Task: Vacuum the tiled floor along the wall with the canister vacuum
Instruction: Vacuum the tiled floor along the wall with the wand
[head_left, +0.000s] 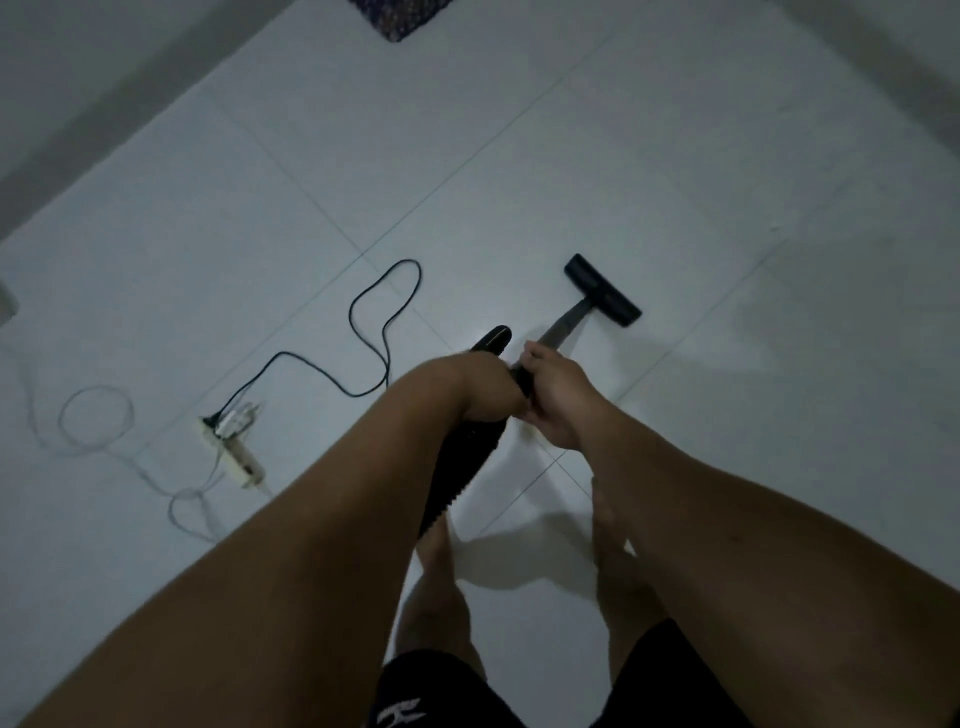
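currently we hold the wand (558, 327), its long axis running forward-right to the floor head (602, 290) flat on the tiled floor (519, 156), right hand (558, 395) gripping nearer it, left hand (467, 387) seemingly clasping the hose (462, 467) behind.

Dim light. I stand on pale floor (519, 171) tiles with thin grout lines. A wall (78, 67) runs beyond the power strip (234, 447), whose white cable (93, 421) coils toward it. A dark mat (400, 15) lies far beyond the strip.
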